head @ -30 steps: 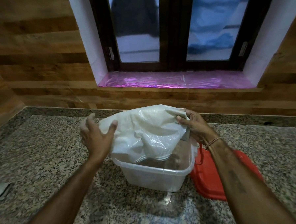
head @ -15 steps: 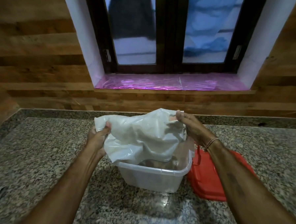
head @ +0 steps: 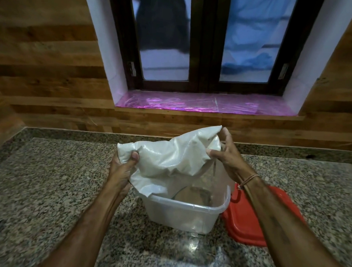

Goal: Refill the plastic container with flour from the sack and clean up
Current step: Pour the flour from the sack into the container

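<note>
The left hand (head: 124, 167) is clenched on the left corner of the sack (head: 169, 157), thumb pressed over the bunched fabric and fingers curled beneath it. The right hand (head: 229, 156) pinches the sack's raised right corner between thumb and curled fingers. The sack is white, woven and glossy, limp and heavily creased. It hangs between the two hands above the container (head: 187, 213), with its lower edge drooping over the container's left rim. The container is translucent plastic, rectangular with rounded corners and a rolled rim, and it stands upright on the counter (head: 46, 177). A brownish mass lies inside it. A red plastic lid (head: 246, 222) lies flat just beside the container's right wall. The counter is speckled polished granite, backed by wood-panelled walls.
</note>
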{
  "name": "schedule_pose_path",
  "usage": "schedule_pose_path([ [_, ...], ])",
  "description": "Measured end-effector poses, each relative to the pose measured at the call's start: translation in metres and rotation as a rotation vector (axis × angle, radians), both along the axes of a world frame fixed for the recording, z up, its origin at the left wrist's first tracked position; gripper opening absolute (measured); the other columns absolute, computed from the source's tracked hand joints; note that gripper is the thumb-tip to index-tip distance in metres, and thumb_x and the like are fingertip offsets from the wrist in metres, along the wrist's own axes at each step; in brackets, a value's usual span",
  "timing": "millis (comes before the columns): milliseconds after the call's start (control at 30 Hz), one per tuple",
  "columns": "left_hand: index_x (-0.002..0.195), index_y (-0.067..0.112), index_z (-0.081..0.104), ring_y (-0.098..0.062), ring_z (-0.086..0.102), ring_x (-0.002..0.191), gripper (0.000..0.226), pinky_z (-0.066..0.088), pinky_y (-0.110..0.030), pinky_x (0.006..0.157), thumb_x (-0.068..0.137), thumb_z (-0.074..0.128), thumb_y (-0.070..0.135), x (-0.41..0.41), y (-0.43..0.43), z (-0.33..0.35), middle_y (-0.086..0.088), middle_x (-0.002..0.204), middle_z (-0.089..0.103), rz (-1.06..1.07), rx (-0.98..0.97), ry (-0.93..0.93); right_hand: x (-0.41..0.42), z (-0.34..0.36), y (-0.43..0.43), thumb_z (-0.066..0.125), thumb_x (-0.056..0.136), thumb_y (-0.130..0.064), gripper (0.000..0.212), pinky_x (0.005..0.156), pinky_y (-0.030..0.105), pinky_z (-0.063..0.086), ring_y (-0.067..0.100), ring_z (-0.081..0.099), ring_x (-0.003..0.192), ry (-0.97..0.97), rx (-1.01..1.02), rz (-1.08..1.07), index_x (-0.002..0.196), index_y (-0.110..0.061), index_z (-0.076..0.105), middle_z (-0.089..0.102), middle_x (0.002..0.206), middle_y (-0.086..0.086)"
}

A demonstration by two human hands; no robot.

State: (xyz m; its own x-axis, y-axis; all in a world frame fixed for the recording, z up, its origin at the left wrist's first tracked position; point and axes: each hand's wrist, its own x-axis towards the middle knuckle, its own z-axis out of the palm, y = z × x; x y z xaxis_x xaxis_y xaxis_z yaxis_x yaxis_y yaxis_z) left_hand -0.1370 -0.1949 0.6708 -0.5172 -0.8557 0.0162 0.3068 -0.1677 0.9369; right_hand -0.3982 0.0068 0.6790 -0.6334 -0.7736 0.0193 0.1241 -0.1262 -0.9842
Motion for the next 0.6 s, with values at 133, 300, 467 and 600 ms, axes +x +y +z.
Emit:
schedule_pose_path([
  [133,0.106,0.025,0.069,-0.020,0.074,0.095,0.023,0.063,-0.036,0.076,0.087,0.078,0.017,-0.013,0.006,0.010,-0.004,0.106,0.076,0.095,-0.138,-0.056,-0.003,0.001,0.002,0.066,0.087,0.016,0.077,0.084,0.033,0.062,0.022,0.072,0.113,-0.019,-0.090,0.024,0.148,-0.028,0.048,0.069,0.137,0.011],
  [300,0.120,0.031,0.057,-0.008,0.068,0.098,0.024,0.054,-0.011,0.064,0.099,0.066,0.025,-0.013,0.022,-0.002,0.006,0.108,0.069,0.121,-0.413,-0.287,-0.011,-0.001,0.004,0.061,0.083,0.022,0.089,0.081,0.032,0.062,0.020,0.071,0.114,-0.059,-0.102,0.013,0.153,-0.030,0.044,0.069,0.136,0.006],
  [467,0.134,0.017,0.056,-0.017,0.065,0.103,0.037,0.055,-0.031,0.081,0.099,0.065,0.027,-0.004,0.028,-0.020,-0.001,0.114,0.068,0.046,-0.586,-0.461,-0.010,0.000,0.007,0.059,0.082,0.026,0.100,0.082,0.038,0.065,0.030,0.066,0.126,-0.050,-0.063,0.072,0.160,-0.030,0.036,0.059,0.149,0.010],
  [600,0.121,0.030,0.056,0.000,0.063,0.090,0.026,0.047,-0.005,0.061,0.098,0.067,0.026,0.001,0.035,-0.023,0.017,0.097,0.065,0.140,-0.620,-0.487,-0.009,-0.005,0.007,0.069,0.084,0.019,0.093,0.099,0.046,0.059,0.031,0.065,0.128,-0.008,-0.071,0.132,0.158,-0.029,0.039,0.064,0.144,0.010],
])
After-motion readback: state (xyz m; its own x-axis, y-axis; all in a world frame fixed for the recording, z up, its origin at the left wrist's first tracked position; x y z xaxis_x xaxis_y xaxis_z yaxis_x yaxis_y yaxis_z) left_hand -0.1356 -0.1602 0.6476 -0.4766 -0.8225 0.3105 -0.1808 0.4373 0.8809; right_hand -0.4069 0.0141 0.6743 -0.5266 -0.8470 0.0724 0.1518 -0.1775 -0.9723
